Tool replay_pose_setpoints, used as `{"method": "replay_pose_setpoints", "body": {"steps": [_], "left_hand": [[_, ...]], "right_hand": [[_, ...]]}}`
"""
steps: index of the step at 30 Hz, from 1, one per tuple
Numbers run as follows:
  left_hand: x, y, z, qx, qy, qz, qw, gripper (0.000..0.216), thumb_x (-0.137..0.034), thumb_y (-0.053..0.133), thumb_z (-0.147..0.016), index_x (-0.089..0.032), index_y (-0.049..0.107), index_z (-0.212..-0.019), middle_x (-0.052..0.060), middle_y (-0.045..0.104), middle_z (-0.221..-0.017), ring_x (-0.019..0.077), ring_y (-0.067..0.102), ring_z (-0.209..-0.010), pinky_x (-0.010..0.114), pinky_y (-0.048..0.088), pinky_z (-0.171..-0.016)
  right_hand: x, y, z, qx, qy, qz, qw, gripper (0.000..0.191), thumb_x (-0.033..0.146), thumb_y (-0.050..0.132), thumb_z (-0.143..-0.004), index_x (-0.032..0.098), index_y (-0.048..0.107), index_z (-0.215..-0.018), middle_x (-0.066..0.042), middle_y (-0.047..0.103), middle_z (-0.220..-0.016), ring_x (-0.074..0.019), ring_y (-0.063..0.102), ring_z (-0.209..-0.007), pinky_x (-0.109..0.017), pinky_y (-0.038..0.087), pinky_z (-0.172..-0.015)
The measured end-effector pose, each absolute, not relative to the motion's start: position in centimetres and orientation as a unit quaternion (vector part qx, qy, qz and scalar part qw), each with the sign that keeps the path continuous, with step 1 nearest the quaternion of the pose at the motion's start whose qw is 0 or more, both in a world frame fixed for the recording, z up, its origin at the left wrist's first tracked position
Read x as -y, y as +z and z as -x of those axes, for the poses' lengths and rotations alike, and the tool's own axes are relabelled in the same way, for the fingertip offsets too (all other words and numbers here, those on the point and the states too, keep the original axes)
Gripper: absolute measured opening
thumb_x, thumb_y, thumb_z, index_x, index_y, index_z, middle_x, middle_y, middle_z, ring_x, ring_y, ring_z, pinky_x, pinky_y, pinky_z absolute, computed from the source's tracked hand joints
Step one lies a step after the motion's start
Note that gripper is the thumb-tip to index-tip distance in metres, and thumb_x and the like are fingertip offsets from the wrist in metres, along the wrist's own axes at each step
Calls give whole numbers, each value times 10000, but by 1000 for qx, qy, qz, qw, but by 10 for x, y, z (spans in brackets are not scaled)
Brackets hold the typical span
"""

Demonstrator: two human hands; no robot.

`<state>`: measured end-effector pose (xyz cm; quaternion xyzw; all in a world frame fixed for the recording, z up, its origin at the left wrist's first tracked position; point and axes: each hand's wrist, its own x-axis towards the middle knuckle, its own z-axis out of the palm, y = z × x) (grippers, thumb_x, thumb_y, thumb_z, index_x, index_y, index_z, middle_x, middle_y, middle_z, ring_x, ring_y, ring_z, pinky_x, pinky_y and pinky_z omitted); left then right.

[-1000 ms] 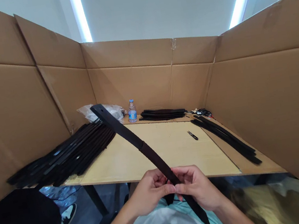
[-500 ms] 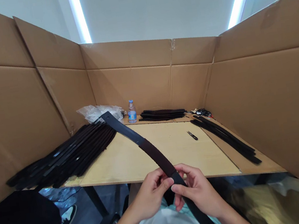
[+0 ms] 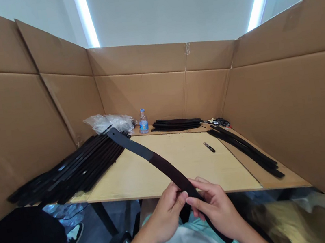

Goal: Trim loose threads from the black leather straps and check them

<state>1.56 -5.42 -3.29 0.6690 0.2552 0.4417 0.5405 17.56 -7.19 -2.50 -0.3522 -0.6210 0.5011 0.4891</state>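
The left hand and right hand grasp a long black leather-like strap between thumbs and fingers at lower centre, seemingly bending it for checking, though the grip is partly hidden.

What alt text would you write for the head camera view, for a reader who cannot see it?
The left hand and right hand hold a long black strap above a cardboard-topped table. A large pile of similar black straps lies at the table's left, near small snips and a water bottle, inside cardboard walls.
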Motion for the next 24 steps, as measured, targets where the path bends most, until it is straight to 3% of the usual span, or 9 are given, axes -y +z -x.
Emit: {"method": "replay_pose_setpoints", "body": {"steps": [5,8,12,15,18,21,24], "left_hand": [[53,-35,-21,-238,449,-613,605,287,-425,528,-904,-155,587,-980,28,617,-717,178,608,-637,306,501,-642],[52,-38,-21,-250,474,-597,597,300,-444,582,-867,-156,551,-788,10,573,-637,161,590,-589,272,476,-586],[53,-37,-20,-251,484,-598,588,338,-449,557,-879,-158,529,-709,38,613,-636,194,635,-620,297,489,-615],[55,-35,-19,-264,497,-616,552,334,-425,542,-895,-148,565,-710,41,616,-660,192,640,-639,298,499,-640],[56,-33,-17,-251,488,-649,527,290,-412,533,-906,-139,613,-848,45,623,-732,176,620,-675,282,503,-650],[55,-32,-16,-231,475,-665,529,306,-417,589,-873,-144,595,-1012,34,610,-771,154,591,-651,258,499,-614],[53,-31,-15,-232,459,-654,555,323,-415,585,-877,-137,584,-1041,39,624,-771,156,604,-619,262,506,-586]], "right_hand": [[70,-22,-179,615,525,329,487,390,430,548,-918,192,657,-1207,9,523,-609,-75,454,-495,-200,383,-449],[69,-23,-180,594,560,299,494,376,433,555,-914,204,674,-1187,-17,578,-655,-81,469,-513,-210,391,-463],[68,-28,-177,552,588,265,528,321,386,660,-853,260,699,-1145,-35,647,-749,-90,520,-576,-214,424,-515],[68,-30,-176,532,604,250,539,312,364,727,-799,294,718,-1103,-32,683,-780,-103,557,-643,-220,452,-578],[67,-29,-176,529,609,239,541,325,304,781,-748,298,732,-1069,-21,689,-773,-96,557,-652,-212,470,-601],[63,-30,-177,523,627,242,525,431,249,817,-696,274,710,-1113,-17,669,-800,-95,551,-643,-202,489,-564],[60,-32,-177,519,644,242,507,490,212,841,-652,267,703,-1119,0,641,-792,-85,545,-600,-187,503,-508]]}}
